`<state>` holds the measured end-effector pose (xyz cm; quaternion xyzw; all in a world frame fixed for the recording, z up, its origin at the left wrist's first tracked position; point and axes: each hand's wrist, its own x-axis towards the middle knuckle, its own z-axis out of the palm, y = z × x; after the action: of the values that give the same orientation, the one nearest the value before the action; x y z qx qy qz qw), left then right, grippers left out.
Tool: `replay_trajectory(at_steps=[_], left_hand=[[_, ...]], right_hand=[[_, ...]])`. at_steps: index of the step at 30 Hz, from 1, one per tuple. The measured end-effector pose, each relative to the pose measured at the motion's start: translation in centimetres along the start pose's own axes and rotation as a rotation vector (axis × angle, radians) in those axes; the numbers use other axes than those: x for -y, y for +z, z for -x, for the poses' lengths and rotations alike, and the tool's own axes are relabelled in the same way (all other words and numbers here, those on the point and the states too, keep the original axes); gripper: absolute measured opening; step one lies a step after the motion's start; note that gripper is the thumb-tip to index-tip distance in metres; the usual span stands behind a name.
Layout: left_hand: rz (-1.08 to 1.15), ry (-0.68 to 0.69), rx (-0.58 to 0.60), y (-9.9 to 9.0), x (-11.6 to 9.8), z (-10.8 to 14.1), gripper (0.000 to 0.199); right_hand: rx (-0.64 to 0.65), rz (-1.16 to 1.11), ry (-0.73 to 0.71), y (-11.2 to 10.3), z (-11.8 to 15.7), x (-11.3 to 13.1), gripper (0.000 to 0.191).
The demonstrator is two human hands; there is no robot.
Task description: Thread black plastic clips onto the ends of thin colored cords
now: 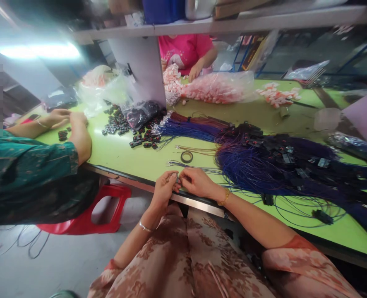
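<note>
My left hand is at the table's front edge, its fingers closed in a pinch. Close against it, my right hand is also pinched, the fingertips almost meeting. Whatever small thing lies between them is too hidden to name. Just beyond my hands, thin dark wires with metal ends lie on the green table. A roll of black tape rests flat behind them, and brown wires stretch out past it. To the right spreads a big bundle of blue wires with black connectors.
Black connectors lie heaped at the left, near a dark plastic bag. A co-worker's arms rest on the table there, by a red stool. Across the table, another person sits behind a bag of pink-white pieces.
</note>
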<state>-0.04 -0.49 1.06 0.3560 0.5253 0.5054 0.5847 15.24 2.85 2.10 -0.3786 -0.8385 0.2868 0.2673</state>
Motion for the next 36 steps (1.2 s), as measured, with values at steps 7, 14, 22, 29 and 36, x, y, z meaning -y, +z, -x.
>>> replay_trajectory(at_steps=[7,14,22,29,36], left_hand=[[-0.034,-0.021,0.007,-0.2,0.4,0.2,0.043],[-0.200,0.070,0.034,-1.2,0.4,0.4,0.038],[-0.208,0.154,-0.006,-0.7,0.9,0.1,0.033],[-0.209,0.230,-0.017,-0.5,1.2,0.4,0.023],[-0.236,0.333,-0.061,-0.2,1.0,0.7,0.018]], right_hand=[[0.065,0.119,0.019,-1.1,-0.3,0.1,0.018],[0.114,0.548,0.326,-2.8,-1.8,-2.0,0.023],[0.207,0.657,0.282,-2.1,-2.1,-2.4,0.023],[0.231,0.602,0.246,-2.8,-2.1,-2.9,0.021],[0.122,0.592,0.204,-3.1,-2.1,-3.1,0.019]])
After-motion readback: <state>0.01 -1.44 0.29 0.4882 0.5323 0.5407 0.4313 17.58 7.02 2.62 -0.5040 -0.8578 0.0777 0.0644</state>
